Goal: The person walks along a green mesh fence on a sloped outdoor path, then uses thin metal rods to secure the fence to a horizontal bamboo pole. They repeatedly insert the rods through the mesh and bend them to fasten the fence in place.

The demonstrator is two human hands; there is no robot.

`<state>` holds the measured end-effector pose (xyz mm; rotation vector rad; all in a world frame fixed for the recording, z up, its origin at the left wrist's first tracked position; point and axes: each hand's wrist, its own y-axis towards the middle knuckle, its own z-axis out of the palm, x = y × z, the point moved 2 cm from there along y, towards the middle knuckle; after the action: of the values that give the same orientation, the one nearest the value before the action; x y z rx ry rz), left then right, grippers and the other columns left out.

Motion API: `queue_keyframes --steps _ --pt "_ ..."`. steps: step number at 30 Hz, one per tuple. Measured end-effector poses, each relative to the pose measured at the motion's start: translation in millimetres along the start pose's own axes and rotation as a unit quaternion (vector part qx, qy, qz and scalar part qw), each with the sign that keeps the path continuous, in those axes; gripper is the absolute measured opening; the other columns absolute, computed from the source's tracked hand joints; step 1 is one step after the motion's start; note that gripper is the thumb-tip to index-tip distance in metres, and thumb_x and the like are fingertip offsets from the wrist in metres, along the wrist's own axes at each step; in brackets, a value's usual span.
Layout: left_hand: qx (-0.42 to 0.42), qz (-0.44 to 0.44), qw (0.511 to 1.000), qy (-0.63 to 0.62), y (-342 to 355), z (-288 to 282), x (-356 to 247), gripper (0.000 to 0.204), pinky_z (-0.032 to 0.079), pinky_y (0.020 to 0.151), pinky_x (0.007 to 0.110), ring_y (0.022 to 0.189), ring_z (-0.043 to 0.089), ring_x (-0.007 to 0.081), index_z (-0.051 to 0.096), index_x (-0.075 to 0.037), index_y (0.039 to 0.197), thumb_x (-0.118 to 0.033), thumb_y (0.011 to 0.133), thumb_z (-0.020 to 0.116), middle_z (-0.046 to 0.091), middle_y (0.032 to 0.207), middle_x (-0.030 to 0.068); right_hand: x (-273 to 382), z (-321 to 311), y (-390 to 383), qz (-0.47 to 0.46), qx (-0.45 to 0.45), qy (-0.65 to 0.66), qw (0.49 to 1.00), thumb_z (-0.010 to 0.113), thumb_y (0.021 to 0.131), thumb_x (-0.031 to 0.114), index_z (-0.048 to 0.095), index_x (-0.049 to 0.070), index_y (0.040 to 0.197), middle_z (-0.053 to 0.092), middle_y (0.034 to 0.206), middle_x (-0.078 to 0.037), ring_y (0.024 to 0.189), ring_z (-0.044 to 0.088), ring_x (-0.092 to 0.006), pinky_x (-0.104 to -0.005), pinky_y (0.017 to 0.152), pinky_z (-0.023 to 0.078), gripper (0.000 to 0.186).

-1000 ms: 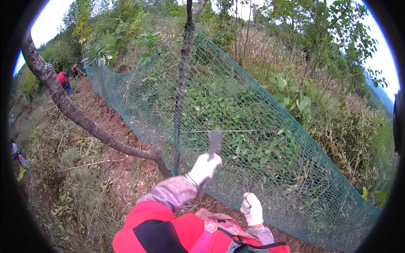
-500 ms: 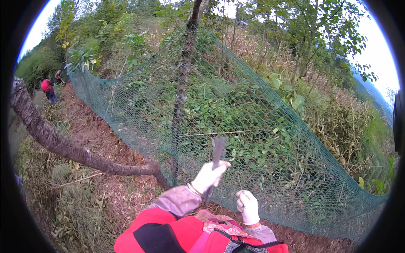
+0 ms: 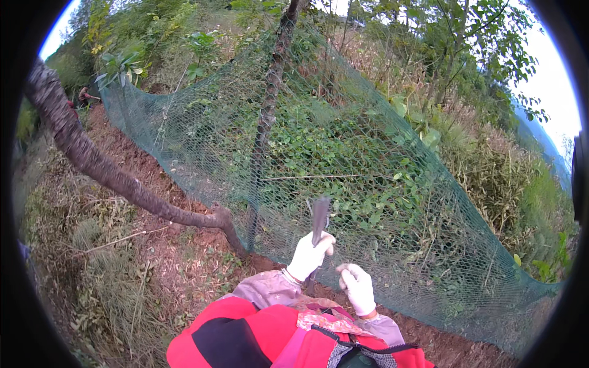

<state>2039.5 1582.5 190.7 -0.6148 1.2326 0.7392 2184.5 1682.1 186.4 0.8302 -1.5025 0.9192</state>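
My left hand (image 3: 308,256), in a white glove, is wrapped round a dark flat-ended tool (image 3: 320,214). The tool stands nearly upright, and its lower end shows below the fist; its exact kind is not clear. Close by on the right, my right hand (image 3: 358,288), also gloved in white, has its fingers curled with thumb and forefinger close together. Whatever they pinch, if anything, is too small to make out. Both hands are in front of a green mesh net (image 3: 392,257), which hangs along a thin upright trunk (image 3: 267,116).
A thick bent branch (image 3: 123,181) arches across the left side. Bare reddish soil (image 3: 116,138) runs along the net's foot, with dry grass (image 3: 116,288) beside it. Leafy plants (image 3: 319,147) grow behind the mesh. A person (image 3: 84,95) is far off at upper left.
My right hand has shifted slightly left, nearer the left hand, and its fingers have loosened a little. The tool remains in my left fist. The view has shifted, and the branch appears higher.
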Motion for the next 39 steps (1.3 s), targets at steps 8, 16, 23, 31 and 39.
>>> queue_keyframes --steps 8,16,23,31,39 --pt "-0.077 -0.030 0.991 -0.103 -61 21 24 0.016 0.036 0.040 0.020 0.044 0.044 0.0051 0.059 -0.005 0.094 -0.021 0.092 0.058 0.056 0.066 0.0013 -8 -23 -47 -0.001 0.092 -0.005 0.996 0.051 0.093 0.011 0.062 0.001 0.104 0.053 0.065 0.001 0.058 0.049 -0.0063 -0.0226 0.055 0.039 0.019" --pt "-0.152 0.054 0.984 -0.077 -85 -2 -9 0.015 0.037 0.040 0.022 0.043 0.041 0.0057 0.057 -0.005 0.092 -0.020 0.092 0.058 0.052 0.064 -0.0005 8 -20 -52 -0.026 0.230 -0.007 0.973 0.051 0.093 0.017 0.063 0.001 0.105 0.051 0.064 0.003 0.057 0.045 -0.0048 -0.0217 0.052 0.036 0.023" --pt "-0.134 0.121 0.978 -0.101 -38 2 -54 0.018 0.032 0.039 0.021 0.042 0.034 0.0042 0.056 -0.005 0.098 -0.022 0.094 0.056 0.041 0.060 -0.0050 52 -40 -40 -0.068 0.146 0.029 0.987 0.054 0.092 0.018 0.063 0.000 0.101 0.050 0.064 0.004 0.056 0.044 -0.0048 -0.0214 0.051 0.035 0.022" --pt "-0.065 0.186 0.955 -0.220 87 -71 -166 0.022 0.032 0.040 0.023 0.043 0.032 0.0055 0.059 -0.003 0.102 -0.023 0.091 0.057 0.031 0.056 -0.0082 157 -40 46 -0.203 0.045 -0.012 0.978 0.051 0.094 0.016 0.061 -0.001 0.102 0.049 0.059 0.004 0.050 0.041 -0.0035 -0.0204 0.047 0.031 0.021" --pt "0.010 0.190 0.975 -0.117 217 -139 -270 0.031 0.023 0.040 0.023 0.042 0.024 0.0037 0.058 -0.001 0.112 -0.025 0.091 0.056 0.026 0.055 -0.0102 255 37 175 -0.300 0.063 -0.038 0.951 0.051 0.094 0.019 0.061 0.000 0.103 0.051 0.059 0.003 0.051 0.041 -0.0038 -0.0211 0.048 0.032 0.023"
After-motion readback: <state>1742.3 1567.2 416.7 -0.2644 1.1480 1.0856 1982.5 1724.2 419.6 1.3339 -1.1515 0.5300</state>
